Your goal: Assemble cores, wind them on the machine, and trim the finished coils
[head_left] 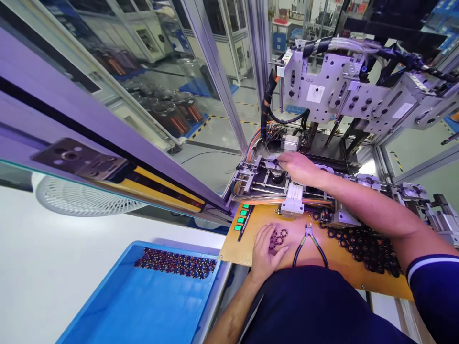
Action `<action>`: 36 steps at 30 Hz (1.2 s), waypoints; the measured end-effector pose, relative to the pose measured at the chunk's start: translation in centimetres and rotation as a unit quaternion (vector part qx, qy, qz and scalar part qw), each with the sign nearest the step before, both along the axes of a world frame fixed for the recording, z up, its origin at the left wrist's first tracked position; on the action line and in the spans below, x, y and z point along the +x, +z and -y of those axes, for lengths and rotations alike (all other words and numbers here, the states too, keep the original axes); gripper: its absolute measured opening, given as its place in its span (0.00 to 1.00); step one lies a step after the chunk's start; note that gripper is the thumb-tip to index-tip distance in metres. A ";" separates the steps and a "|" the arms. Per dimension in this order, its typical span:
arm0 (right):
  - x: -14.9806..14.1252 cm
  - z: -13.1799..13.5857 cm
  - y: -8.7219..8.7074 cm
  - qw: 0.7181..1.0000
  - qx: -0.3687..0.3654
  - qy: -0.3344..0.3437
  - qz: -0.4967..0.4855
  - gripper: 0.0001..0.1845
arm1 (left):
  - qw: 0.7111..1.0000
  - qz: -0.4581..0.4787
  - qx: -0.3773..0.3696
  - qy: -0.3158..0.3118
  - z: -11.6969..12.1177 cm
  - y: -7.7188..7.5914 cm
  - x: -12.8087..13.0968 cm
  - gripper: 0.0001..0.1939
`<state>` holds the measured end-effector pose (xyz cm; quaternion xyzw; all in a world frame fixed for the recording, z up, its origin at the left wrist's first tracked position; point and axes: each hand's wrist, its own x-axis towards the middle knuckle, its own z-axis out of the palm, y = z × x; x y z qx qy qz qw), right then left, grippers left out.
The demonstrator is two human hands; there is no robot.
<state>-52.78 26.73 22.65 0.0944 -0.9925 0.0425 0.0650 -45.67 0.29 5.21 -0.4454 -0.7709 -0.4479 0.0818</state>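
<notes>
My left hand rests on the orange-yellow work board, its thumb apart from its fingers. Between them lie several small ring-shaped coils with dark and coppery surfaces, partly hidden by the fingers. My right hand reaches across to the machine, with its fingertips closed together at a metal fixture. Whatever those fingertips pinch is too small and too covered to make out. Wire cutters with dark handles lie on the board, to the right of my left hand, jaws pointing away from me.
Many dark rings cover the board's right side. A blue tray at lower left holds rows of ring coils. Green buttons line the board's left edge. Metal machine plates overhang the fixtures; a frame post stands left.
</notes>
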 end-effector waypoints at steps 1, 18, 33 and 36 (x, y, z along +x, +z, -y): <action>0.5 0.0 0.0 1.000 0.002 0.001 -0.010 0.17 | 1.000 -0.006 0.002 0.006 0.2 0.3 -0.1 0.31; 28.0 6.1 -1.2 0.943 -0.153 -0.154 -0.252 0.33 | 0.968 -0.186 -0.159 -0.048 -11.4 12.9 -14.8 0.21; 37.9 7.2 -12.8 0.891 -0.124 -0.405 -0.165 0.13 | 0.962 -0.151 -0.221 -0.043 -10.5 14.8 -12.6 0.31; 37.1 6.7 -13.5 0.891 -0.129 -0.407 -0.154 0.11 | 0.983 -0.142 -0.117 -0.009 -8.1 15.8 -9.4 0.28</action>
